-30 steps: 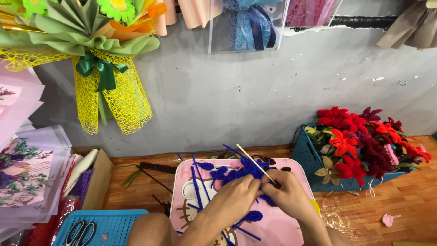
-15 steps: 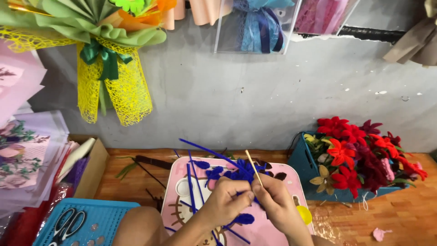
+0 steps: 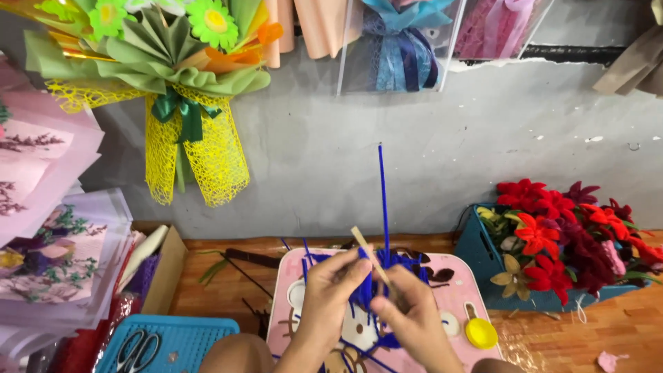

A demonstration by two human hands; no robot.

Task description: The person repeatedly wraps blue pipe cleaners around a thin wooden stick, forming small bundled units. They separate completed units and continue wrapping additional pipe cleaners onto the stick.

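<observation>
Fingers (image 3: 359, 271) around fuzzy blue stems (image 3: 382, 207), upright.

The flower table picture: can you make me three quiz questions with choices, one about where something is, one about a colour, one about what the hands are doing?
1. Where is the box of red flowers?
A. On the right of the pink tray
B. Hanging on the wall
C. Inside the blue basket

2. What colour is the long fuzzy wire sticking up?
A. Yellow
B. Blue
C. White

3. What are the left hand and right hand doing?
A. Resting flat on the floor
B. Holding scissors
C. Pinching the blue wires around a thin wooden stick

Answers: 1 A, the box sits beside the pink tray at its right edge. 2 B, the wire shows blue against the grey wall. 3 C, both hands close on the bundle over the tray; the scissors lie in the blue basket.
</observation>
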